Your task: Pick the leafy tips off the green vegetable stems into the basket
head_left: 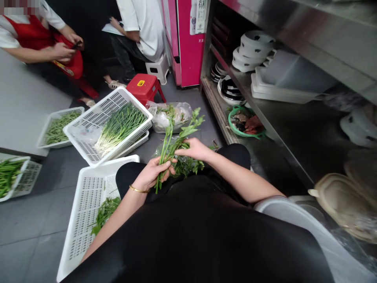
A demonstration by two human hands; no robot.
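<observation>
My left hand (155,171), with a gold bracelet at the wrist, is closed round a few long celery-like green stalks (167,143). Their leafy tops point away from me, and the cut ends stick out below the fingers. My right hand (196,150) pinches stems of leafy greens (193,125) just right of that bunch; its fingertips are partly covered by leaves. Under both hands, between my knees, lies a heap of loose greens (186,165) on clear plastic. Beside my left forearm a white slotted basket (77,220) holds a small pile of leafy greens (106,212).
Ahead on the left, a white basket (85,151) contains scallions (122,125). Beyond it are a red stool (144,87) and two people. A bagged bundle (172,118) lies on the floor. Metal shelving (277,122) with a green basket (259,136) runs along my right.
</observation>
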